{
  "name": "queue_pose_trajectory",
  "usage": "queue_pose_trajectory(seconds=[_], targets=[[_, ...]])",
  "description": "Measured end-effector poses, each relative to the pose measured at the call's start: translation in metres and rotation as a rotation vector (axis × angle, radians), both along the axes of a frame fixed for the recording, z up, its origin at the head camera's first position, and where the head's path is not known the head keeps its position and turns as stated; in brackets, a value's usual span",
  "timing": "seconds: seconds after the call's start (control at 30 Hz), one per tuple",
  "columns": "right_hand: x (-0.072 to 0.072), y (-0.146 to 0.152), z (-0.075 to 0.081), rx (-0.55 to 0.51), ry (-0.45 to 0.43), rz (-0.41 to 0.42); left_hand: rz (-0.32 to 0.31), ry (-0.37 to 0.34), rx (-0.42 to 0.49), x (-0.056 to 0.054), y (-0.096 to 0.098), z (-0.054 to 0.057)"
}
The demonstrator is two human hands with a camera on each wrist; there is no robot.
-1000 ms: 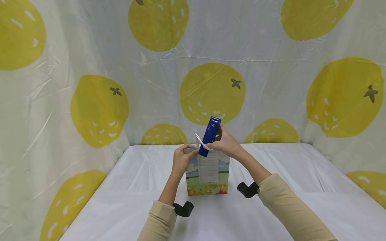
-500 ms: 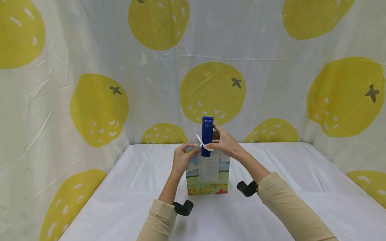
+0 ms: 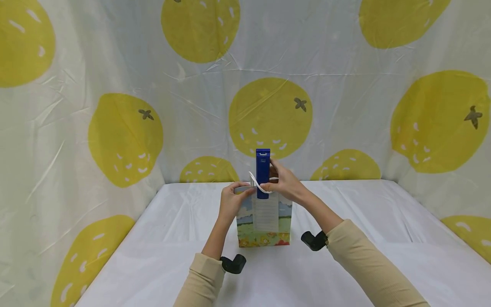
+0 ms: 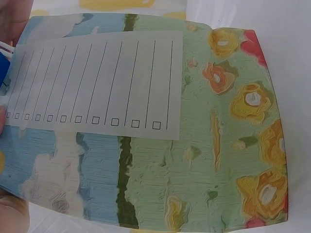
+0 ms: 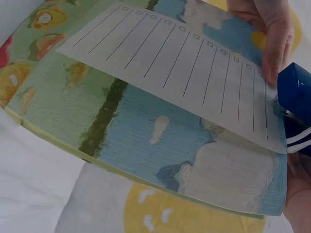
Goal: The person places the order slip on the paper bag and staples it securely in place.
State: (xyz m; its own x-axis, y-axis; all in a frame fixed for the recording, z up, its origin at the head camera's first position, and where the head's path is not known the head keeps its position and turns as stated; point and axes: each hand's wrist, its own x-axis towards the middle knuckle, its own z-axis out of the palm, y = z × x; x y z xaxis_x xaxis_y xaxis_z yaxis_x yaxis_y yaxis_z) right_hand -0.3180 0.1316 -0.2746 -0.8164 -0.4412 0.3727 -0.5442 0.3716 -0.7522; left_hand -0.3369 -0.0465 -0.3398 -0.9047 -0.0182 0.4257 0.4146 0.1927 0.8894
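Note:
A paper gift bag (image 3: 247, 230) with a painted landscape and flowers stands upright on the table. Over its front lies a ruled checklist sheet (image 3: 265, 215), its top end at the bag's upper edge. My left hand (image 3: 230, 202) pinches the bag's top edge at the left, thumb in front. In my right hand (image 3: 287, 182) is a blue stapler (image 3: 262, 164), held upright in the head view over the top middle of the bag. The right wrist view shows the stapler's mouth (image 5: 278, 108) right at the sheet's top end. A white cord handle (image 3: 253, 179) loops across the stapler.
White cloth covers the table (image 3: 345, 264), and a lemon-print curtain (image 3: 199, 111) hangs behind and at both sides. Each wrist carries a black camera mount, the left one (image 3: 234, 264) lower in view than the right one (image 3: 314, 241).
The stapler has swung from a rightward lean to upright, its top moving left. My left hand and the bag stay in about the same place.

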Motion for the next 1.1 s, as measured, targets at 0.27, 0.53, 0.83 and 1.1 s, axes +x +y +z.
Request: queue_pose_trajectory(seconds=[0.27, 0.53, 0.83, 1.1], targets=[[0.001, 0.002, -0.001, 0.013, -0.012, -0.02, -0.001, 0.031, -0.015, 0.002, 0.001, -0.001], [0.003, 0.002, -0.003, -0.015, -0.018, -0.021, -0.004, 0.015, 0.0, 0.004, 0.002, 0.001], [0.006, 0.002, -0.006, -0.033, -0.023, -0.016, -0.028, 0.016, -0.001, 0.029, 0.004, 0.022], [0.006, 0.0, -0.008, -0.078, 0.022, -0.014, -0.037, 0.002, -0.011, 0.034, 0.004, 0.026]])
